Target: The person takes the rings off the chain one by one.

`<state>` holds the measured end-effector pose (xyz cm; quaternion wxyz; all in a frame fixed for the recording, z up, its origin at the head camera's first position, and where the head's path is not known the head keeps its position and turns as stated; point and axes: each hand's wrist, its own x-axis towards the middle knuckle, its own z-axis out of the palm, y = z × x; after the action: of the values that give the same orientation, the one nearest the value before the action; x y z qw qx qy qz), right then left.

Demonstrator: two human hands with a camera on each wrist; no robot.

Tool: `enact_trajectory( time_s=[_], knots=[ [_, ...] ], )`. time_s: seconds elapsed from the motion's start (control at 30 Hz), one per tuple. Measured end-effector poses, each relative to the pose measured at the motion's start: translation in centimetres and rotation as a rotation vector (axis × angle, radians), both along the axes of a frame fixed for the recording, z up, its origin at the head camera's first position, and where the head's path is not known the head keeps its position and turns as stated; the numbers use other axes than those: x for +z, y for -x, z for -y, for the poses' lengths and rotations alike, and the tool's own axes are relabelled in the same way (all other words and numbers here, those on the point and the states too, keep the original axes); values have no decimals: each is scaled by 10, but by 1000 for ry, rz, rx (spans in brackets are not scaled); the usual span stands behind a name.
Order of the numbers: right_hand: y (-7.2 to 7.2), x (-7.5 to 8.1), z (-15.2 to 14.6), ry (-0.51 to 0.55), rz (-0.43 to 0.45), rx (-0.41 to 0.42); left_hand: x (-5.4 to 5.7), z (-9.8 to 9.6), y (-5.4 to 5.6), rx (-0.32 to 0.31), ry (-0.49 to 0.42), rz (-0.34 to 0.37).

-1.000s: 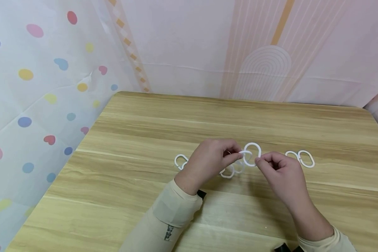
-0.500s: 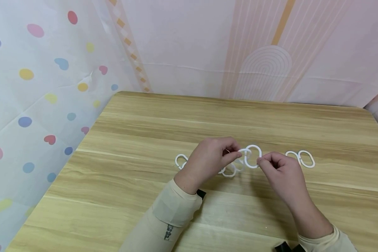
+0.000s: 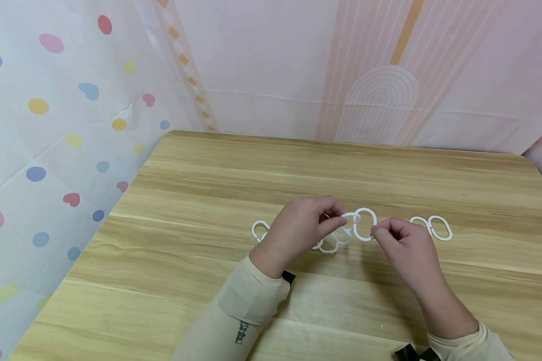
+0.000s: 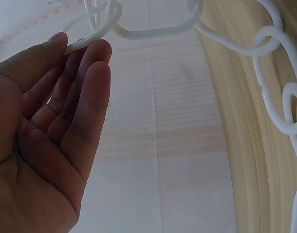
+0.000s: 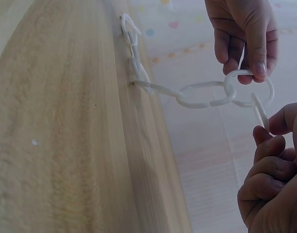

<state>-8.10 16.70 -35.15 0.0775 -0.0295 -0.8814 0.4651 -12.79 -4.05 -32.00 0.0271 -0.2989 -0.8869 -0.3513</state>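
Observation:
Between thumb and fingertips, my left hand [image 3: 298,228] pinches a white plastic chain link [image 5: 272,90] above the table. My right hand [image 3: 408,250] pinches a second white link [image 3: 365,209], which passes through the left one. From the left-hand link a white chain [image 5: 197,105] of several joined links hangs down to the tabletop. In the head view my left hand and wrist cover part of that chain; its far end [image 3: 253,230] shows left of the wrist. The left wrist view shows the chain links [image 4: 158,33] beyond my left fingertips.
Two white links [image 3: 440,216] lie touching on the wooden table [image 3: 208,175], right of my right hand. A patterned cloth [image 3: 262,65] stands behind the table's far edge, and a dotted one [image 3: 86,150] is along its left side.
The link in my right hand has shifted slightly right and down, and overlaps the left-hand link less. The hanging chain has swayed a little. Both hands keep their pinch.

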Motion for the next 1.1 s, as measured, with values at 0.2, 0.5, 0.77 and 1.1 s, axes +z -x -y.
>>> enact_trajectory(
  time_s=[0.2,0.5,0.77,1.1],
  knots=[
    [0,2,-1,-9,17,-1,1,0,0,-3,-7,16],
    [1,2,-2,-3,29,-13,0,-1,1,-7,-8,20],
    [2,2,-3,3,21,-20,-1,0,1,-6,-5,13],
    [4,1,-8,0,-2,-25,0,2,1,2,-2,17]
  ],
)
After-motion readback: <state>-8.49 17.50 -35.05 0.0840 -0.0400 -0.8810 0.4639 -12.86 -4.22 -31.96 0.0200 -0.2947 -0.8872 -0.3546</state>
